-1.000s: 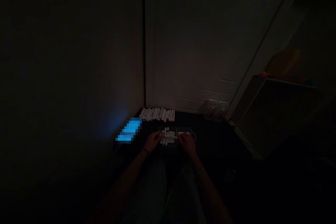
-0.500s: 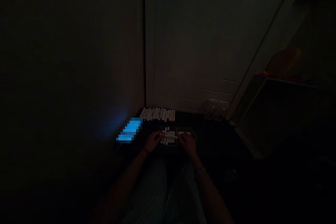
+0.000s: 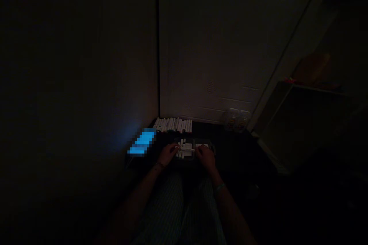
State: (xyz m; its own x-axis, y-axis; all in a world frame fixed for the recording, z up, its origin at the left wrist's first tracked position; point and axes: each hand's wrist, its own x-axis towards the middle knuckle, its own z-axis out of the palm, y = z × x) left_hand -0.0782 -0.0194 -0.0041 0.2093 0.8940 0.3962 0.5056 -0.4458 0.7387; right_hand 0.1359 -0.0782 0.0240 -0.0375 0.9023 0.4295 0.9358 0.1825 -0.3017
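Note:
A white marker (image 3: 188, 149) lies crosswise between my two hands, above a clear plastic case (image 3: 212, 146). The thumb and fingers of my left hand (image 3: 168, 154) are closed at its left end. At its right end, my right hand (image 3: 206, 157) is curled, its fingertips partly hidden. Beneath the held marker, a few white markers (image 3: 182, 154) lie side by side in the case's left part, beside a pale flat piece (image 3: 189, 154). Another pale piece (image 3: 201, 146) shows in the right part, partly behind my right hand. Dim light hides the finer detail.
Behind the case, a row of white markers (image 3: 172, 124) lies along the wall. A glowing, blurred blue screen (image 3: 142, 142) is at the left of the dark table (image 3: 238, 153). Clear packages (image 3: 238, 120) stand at the back right, and a shelf unit (image 3: 287, 103) is farther right.
Both hands and the marker between them stay almost in place. Only very slight shifts of the fingers and the marker can be seen.

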